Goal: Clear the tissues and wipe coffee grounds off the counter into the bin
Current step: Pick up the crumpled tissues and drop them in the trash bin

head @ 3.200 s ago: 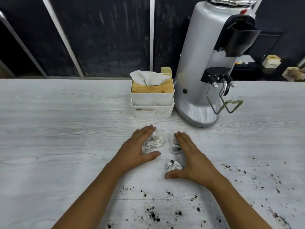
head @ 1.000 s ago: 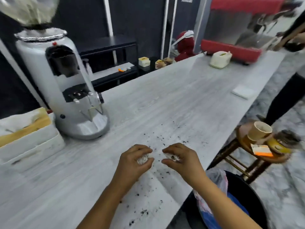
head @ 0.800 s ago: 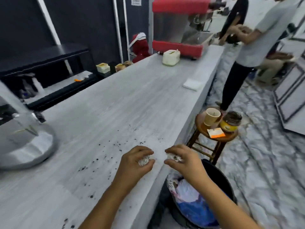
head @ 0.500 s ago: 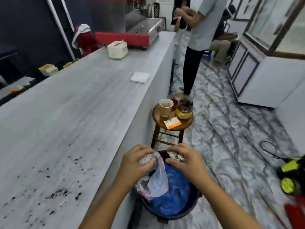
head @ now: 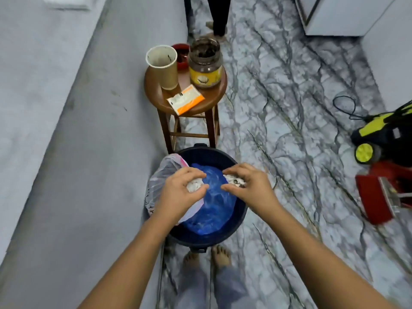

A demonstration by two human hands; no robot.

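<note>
Both hands hover over the dark round bin (head: 239, 221) on the floor, which holds a blue plastic bag (head: 214, 210). My left hand (head: 180, 192) is closed around a crumpled white tissue (head: 194, 185). My right hand (head: 249, 186) grips another crumpled tissue (head: 234, 180) speckled with dark coffee grounds. The grey counter (head: 44, 108) runs along the left side; no grounds on it show in this view.
A wooden stool (head: 185, 103) behind the bin carries a paper cup (head: 162, 65), a jar (head: 205, 63) and an orange sachet (head: 186, 99). A pale plastic bag (head: 160, 177) drapes over the bin's left rim. A yellow-black machine (head: 383, 134) and a red tool (head: 376, 197) lie at right. A person's legs (head: 217, 16) stand beyond the stool.
I have turned from the counter to the floor. Both hands carried the tissues off the counter edge and now hold them over the bin, seen from straight above.
</note>
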